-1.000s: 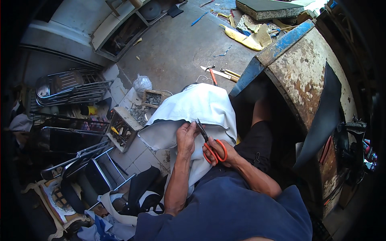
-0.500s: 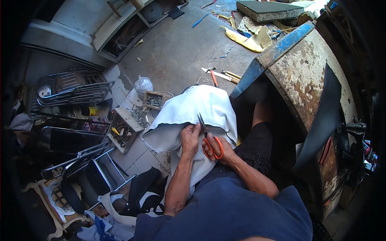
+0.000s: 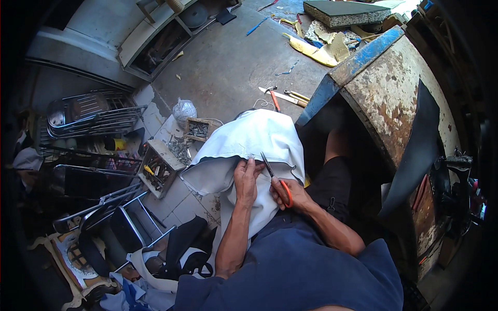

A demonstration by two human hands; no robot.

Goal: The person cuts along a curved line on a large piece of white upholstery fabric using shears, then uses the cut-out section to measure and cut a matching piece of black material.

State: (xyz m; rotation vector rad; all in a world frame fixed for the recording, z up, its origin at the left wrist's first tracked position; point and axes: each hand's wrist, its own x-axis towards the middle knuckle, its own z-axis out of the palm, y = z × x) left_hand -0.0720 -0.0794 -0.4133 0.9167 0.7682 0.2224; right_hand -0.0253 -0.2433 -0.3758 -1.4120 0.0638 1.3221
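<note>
Across my lap lies a large white cover (image 3: 259, 135) that looks like leather or vinyl, its grey underside showing along the near edge. My left hand (image 3: 246, 181) is closed on that edge, thumb on top and fingers beneath. In my right hand (image 3: 287, 195) I hold scissors (image 3: 288, 194) with orange handles and dark blades. The blades look closed and point up and away, their tips beside the edge just right of my left fingers. Part of the right fingers is hidden behind the handles.
Left of my lap stand a wooden box of tools (image 3: 160, 168) and a small tray of metal pieces (image 3: 199, 129). Folded metal chairs (image 3: 93, 111) are stacked farther left. Ahead lie a hammer (image 3: 274, 99) and a knife (image 3: 282, 96). A worn blue-edged table (image 3: 384, 88) rises on the right.
My right hand has shifted slightly right and down, and the scissors have turned, their tips moving right along the cover's edge. My left hand still grips the edge, almost unmoved.
</note>
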